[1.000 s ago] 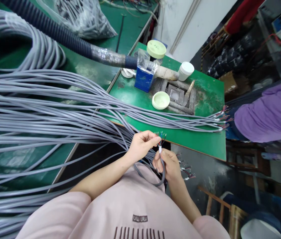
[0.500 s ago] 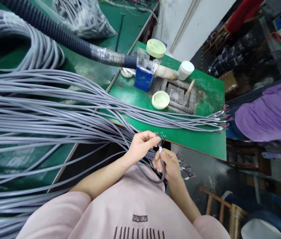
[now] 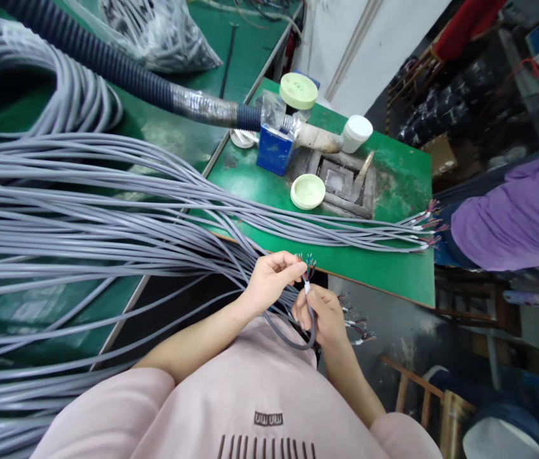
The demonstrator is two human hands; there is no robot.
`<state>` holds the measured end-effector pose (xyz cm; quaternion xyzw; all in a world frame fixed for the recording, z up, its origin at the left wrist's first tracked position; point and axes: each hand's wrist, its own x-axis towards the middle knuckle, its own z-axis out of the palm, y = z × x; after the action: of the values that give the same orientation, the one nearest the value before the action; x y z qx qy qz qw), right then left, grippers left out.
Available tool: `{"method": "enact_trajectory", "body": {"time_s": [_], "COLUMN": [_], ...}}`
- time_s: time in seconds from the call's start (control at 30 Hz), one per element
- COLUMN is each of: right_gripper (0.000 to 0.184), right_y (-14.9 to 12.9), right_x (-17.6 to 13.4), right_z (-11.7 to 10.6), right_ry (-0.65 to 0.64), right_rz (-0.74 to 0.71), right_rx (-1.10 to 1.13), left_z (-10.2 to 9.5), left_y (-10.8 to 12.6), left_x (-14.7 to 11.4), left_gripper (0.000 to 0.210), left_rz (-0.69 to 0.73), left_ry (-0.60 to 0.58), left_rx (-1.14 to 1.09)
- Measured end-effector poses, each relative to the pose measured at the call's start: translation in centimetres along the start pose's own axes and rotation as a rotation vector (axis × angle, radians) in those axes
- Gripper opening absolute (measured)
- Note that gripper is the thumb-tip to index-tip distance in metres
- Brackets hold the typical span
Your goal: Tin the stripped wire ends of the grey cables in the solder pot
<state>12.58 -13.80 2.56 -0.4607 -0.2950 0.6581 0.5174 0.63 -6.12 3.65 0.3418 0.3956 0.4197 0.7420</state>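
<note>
Just below the frame's centre, our right hand (image 3: 325, 311) grips the grey cable (image 3: 313, 328); our left hand (image 3: 272, 277) pinches some wires (image 3: 311, 263), already exposed and spread. Whether more separating remains, we cannot tell.

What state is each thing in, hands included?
Left bare hand: pinching thin coloured wires
Right bare hand: gripping round grey cable near white band
Round grey cable: bent, wires splayed at its end
Pale-green round dish: open, upright
White round tub: upright; lid unclear
Clear plastic bag: bulging, grey cables inside
Dark corrugated hose: wrapped near its end
</note>
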Motion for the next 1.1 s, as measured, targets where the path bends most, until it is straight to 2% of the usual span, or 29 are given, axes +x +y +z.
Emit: {"method": "enact_trajectory", "body": {"time_s": [0.73, 1.1], "right_gripper": [0.036, 0.032], "right_y": [0.15, 0.27], "right_x": [0.27, 0.3], "right_z": [-0.27, -0.35], "right_ry": [0.016, -0.006], "right_rz": [0.026, -0.009], "right_rx": [-0.022, 0.013], "left_z": [0.02, -0.01], "left_y": [-0.15, -0.31], "left_x": [0.08, 0.0], "left_gripper": [0.037, 0.033], "left_rz": [0.016, 0.023], "left_ry": [-0.002, -0.011], "left_rx": [0.035, -0.006]}}
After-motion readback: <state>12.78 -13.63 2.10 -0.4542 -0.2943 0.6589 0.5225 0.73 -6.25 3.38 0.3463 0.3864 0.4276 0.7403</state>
